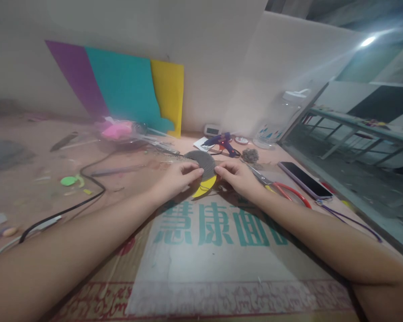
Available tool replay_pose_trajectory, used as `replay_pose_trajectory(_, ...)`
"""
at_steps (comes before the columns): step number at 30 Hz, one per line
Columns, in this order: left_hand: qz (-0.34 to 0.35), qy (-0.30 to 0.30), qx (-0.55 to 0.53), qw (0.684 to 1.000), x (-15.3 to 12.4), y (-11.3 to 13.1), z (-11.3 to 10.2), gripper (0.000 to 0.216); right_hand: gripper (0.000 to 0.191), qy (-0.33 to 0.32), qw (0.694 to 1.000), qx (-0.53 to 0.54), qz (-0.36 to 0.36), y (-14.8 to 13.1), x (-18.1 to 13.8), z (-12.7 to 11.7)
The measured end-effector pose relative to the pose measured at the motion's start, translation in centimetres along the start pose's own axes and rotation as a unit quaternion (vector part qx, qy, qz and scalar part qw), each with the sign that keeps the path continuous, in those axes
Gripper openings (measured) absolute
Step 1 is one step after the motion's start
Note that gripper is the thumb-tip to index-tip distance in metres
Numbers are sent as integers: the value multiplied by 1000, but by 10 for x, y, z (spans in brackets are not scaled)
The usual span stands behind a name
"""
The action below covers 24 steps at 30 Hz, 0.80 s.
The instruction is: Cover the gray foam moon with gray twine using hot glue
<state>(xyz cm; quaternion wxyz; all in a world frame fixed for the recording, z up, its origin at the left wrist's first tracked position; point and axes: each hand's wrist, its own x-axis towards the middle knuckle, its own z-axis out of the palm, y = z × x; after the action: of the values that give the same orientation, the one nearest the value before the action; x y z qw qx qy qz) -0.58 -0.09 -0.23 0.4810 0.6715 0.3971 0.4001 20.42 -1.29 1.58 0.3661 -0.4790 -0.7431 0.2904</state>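
Ridged gray disc (pixel 205 162), smooth yellow crescent (pixel 205 186) adjoining, toward tabletop (pixel 36 201) back edge; left hand (pixel 175 179), right hand (pixel 237 177) pinch opposite sides, thumbs inward.

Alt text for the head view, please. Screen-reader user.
A person's left hand and right hand hold a grey round piece with a yellow crescent on its near side, above a printed sheet. Beyond are a glue gun and a clear bottle; to the right lie red-handled scissors and a phone.

Hazy view, glaring upper-right light (pixel 367 41)
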Motion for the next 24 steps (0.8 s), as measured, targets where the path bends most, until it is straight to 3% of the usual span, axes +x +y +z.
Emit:
replay_pose_trajectory(8,0,28,-3,1000,0,0,-1,31,46,8,999,-18,-51,-6,1,-3)
replay_pose_trajectory(14,-6,40,-13,999,0,-2,-1,32,39,15,999,-17,-37,-2,6,-7)
replay_pose_trajectory(19,-4,55,3,998,2,-4,-2,32,27,-110,994,-13,11,-18,14,-43)
replay_pose_trajectory(24,-8,52,15,998,2,-3,-3,32,26,-155,985,-79,9,-36,13,-87)
